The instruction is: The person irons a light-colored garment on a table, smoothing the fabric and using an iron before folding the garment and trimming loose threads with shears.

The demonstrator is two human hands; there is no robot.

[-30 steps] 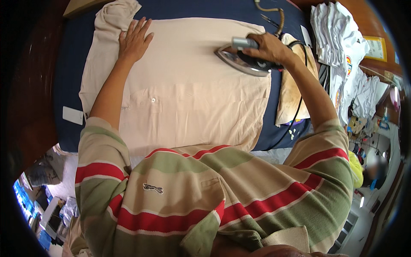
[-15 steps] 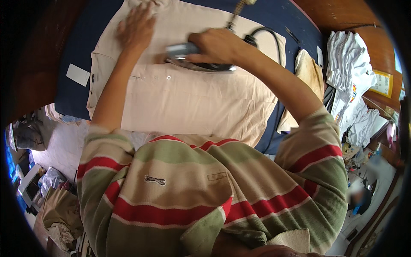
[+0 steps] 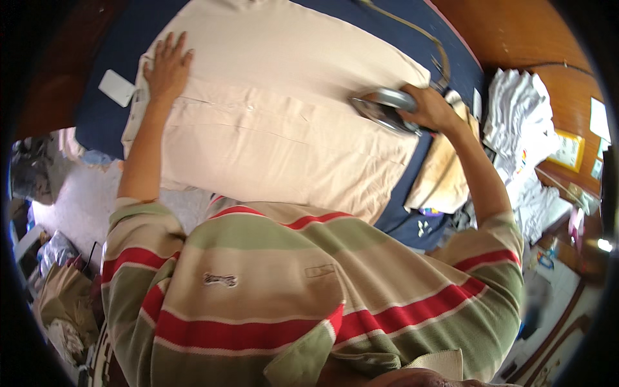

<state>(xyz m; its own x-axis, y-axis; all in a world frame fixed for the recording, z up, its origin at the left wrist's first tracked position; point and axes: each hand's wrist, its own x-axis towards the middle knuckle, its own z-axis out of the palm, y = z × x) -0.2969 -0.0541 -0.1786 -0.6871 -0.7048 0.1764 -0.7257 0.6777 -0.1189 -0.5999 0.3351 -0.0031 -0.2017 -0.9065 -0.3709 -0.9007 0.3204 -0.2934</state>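
Observation:
A pale beige shirt (image 3: 258,142) lies spread over the dark blue board cover (image 3: 106,48), with a line of small buttons across its middle. My left hand (image 3: 169,68) rests flat near the shirt's left edge, fingers spread on the cloth. At the right part of the garment, my right hand (image 3: 429,108) is wrapped round the handle of a clothes iron (image 3: 387,109). The iron's tip points left, and its body sits at the shirt's right edge. A cord (image 3: 412,24) curves from the far edge down toward the right hand.
Beside the right forearm lies a folded, stained tan cloth (image 3: 445,171). Stacked white garments (image 3: 519,119) stand at the right. A white tag (image 3: 117,88) lies left of the shirt. Bags and crumpled cloth (image 3: 68,297) crowd the floor at lower left.
My right hand has carried the iron from the shirt's middle to its right side. My left hand has shifted left and nearer, and now lies flat.

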